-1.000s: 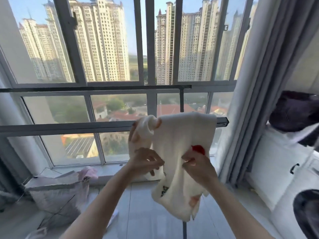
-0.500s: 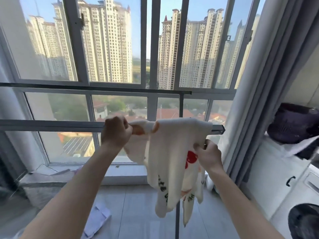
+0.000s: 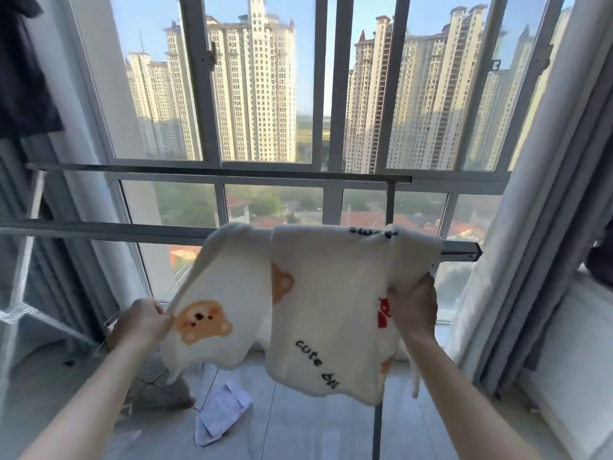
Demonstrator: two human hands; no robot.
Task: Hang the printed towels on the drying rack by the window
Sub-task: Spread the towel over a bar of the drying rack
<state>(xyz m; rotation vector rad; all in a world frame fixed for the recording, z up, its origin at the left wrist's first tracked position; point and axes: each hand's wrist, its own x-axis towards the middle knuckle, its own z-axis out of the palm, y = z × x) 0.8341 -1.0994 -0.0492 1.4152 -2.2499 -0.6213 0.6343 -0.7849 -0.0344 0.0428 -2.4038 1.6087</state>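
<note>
Cream towel (image 3: 318,293) edges in both hands

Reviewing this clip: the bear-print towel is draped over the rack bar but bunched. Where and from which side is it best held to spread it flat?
Probably by its two free side edges below the bar, from the room side. The bear-print towel hangs over the near rack bar, so the edges face the person. The left hand pinches the left edge by the bear face; the right hand grips the gathered right edge. Pulling them apart sideways should flatten it.

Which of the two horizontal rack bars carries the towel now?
The nearer, lower bar: the towel is draped over its right end. The farther, higher bar by the glass is bare.
</note>
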